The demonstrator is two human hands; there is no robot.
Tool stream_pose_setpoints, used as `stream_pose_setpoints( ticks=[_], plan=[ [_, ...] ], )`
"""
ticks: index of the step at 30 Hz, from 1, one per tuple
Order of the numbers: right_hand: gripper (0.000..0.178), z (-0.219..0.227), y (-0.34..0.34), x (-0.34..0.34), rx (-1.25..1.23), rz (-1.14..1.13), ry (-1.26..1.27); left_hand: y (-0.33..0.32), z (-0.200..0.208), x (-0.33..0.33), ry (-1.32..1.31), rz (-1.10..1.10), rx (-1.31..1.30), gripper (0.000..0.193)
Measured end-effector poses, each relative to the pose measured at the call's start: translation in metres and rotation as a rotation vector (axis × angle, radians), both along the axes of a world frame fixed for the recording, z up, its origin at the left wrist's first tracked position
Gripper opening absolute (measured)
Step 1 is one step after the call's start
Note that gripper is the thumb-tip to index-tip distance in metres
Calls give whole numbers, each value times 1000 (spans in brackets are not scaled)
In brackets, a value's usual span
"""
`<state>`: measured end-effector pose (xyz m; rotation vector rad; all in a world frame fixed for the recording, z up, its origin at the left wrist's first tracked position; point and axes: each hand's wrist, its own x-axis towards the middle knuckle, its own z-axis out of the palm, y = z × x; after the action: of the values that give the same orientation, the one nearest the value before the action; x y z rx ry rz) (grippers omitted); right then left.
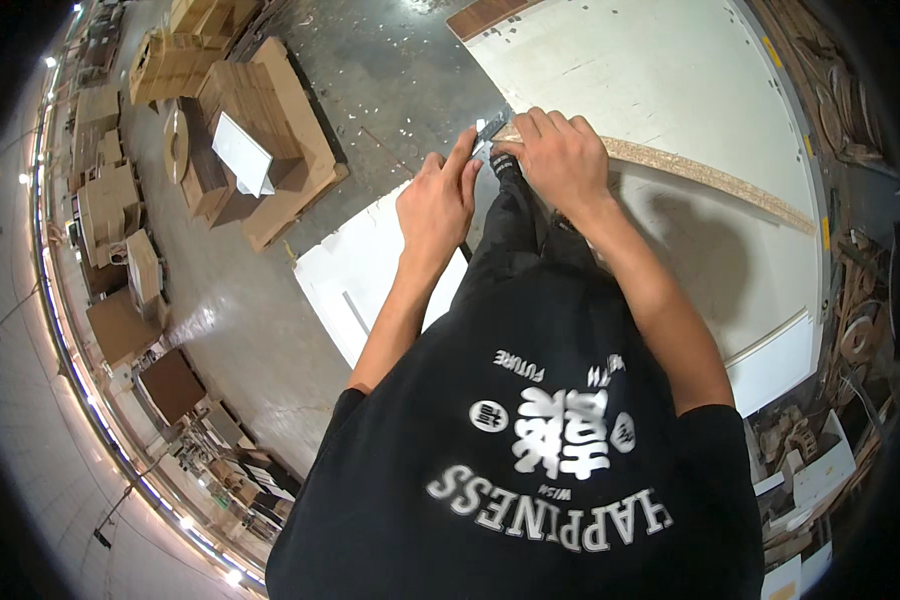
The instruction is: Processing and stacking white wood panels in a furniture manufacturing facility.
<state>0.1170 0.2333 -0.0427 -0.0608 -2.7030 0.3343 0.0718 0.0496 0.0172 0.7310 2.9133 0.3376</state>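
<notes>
Chipboard edge of white panel (670,90), both hands at its near corner
Left hand (436,205) and right hand (560,160) meet at a small grey metal tool (489,130) on the corner; left forefinger stretched to it, right fingers curled narrow over the raw edge strip (710,180). Whether either hand actually grips the tool: cannot tell. Stacked brown boards (260,130) lie on the floor well left of the panel

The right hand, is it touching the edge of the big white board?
Touching. The head view shows the right hand resting on the raw chipboard edge of the white board, fingers curled over it.
</notes>
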Motion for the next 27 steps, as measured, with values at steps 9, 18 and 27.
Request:
stream_pose_setpoints(
  ticks=[9,18,27],
  plan=[
    [35,3,-10,15,11,-6,-41,-13,-22,-49,-268,211,389,48],
    [33,3,-9,11,-19,-6,-16,11,-36,-29,-497,273,872,37],
    [33,2,-13,12,25,-1,12,-8,-46,-70,-500,633,1132,30]
  ],
)
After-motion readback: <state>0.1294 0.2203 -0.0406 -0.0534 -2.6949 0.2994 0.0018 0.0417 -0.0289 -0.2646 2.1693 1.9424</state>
